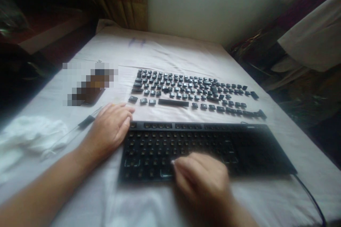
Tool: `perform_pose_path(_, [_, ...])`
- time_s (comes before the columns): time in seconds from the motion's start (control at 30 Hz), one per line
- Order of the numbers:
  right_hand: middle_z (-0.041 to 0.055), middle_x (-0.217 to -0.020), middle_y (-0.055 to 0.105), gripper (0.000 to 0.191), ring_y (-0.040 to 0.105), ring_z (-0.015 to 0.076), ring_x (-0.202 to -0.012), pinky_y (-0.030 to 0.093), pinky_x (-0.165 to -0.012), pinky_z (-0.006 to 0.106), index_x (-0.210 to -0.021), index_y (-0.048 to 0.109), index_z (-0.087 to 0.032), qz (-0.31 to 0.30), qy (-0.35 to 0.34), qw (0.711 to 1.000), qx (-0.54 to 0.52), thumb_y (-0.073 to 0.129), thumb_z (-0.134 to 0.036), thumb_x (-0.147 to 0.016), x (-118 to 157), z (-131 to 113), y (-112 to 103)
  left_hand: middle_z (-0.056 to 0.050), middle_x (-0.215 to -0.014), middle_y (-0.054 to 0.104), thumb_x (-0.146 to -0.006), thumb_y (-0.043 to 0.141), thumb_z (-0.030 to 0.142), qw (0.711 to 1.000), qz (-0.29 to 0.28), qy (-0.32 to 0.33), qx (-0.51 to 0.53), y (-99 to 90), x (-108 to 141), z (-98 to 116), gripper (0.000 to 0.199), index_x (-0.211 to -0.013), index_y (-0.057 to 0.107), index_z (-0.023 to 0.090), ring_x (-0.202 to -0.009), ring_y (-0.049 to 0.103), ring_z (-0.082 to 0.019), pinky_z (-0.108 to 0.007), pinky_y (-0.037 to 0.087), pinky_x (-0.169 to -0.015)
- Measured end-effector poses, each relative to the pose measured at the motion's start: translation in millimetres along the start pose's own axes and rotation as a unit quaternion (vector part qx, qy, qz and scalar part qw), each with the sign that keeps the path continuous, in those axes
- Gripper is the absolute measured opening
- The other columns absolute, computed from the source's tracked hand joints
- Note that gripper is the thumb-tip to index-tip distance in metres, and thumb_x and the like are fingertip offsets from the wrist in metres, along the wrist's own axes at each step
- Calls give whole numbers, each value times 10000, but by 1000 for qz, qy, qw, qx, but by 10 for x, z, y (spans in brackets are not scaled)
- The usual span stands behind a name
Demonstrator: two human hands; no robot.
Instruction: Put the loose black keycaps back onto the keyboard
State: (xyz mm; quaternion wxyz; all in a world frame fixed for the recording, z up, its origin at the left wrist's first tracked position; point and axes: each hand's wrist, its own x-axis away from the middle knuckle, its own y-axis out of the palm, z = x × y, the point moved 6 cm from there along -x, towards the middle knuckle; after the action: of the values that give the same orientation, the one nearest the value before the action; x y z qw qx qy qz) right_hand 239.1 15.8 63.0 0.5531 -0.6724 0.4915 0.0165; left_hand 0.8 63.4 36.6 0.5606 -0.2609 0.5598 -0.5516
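Presently, nearest to the viewer, the right hand [201, 175] is over the front edge of the keyboard [252, 152], right of the white outline in its bottom row; its fingers are curled inward, and whether they pinch something I cannot tell, because the fingertips are mostly hidden. The keyboard lies flat, with its long axis running from left to right across the person, and its cable [310, 191] leaves at the right side. Like a shallow tray, its frame carries rows of bare key sockets, seen most clearly in the left part. The white cloth [34, 136] lies crumpled at the far left, and near the left wrist there is a thin tool [86, 122] with a dark middle. The left hand [113, 120] rests at the keyboard's upper left corner, its fingers extended and gripping nothing that I can see. Beyond the keyboard, the long spacebar [173, 102] lies parallel to it, and the loose keycaps [184, 96] are spread directly on the pale sheet [186, 53] in rows, not inside any container. To these keycaps the left hand is nearer; from the right hand they lie straight ahead, across the keyboard.
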Motion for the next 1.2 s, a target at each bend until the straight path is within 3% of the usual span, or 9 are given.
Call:
perform_pose_path(1.03, [-25,-554,513,241,464,121,-496,331,-518,275,-697,629,-193,-25,3,999,45,536,-79,-888,-24,-16,84,-94,-1180,726,-983,290,347,1000,-14,-22,5,-1,-22,0,346,-903,603,223,-1220,605,-309,-571,402,-1092])
perform_pose_path(1.2, [-28,-564,574,166,523,105,-483,399,-506,227,-795,647,-185,8,5,1000,-7,564,-69,-880,-39,31,-51,-99,-1180,726,-987,287,348,1000,-13,-19,1,-5,-24,0,350,-912,602,216,-1214,609,-305,-562,400,-1098])
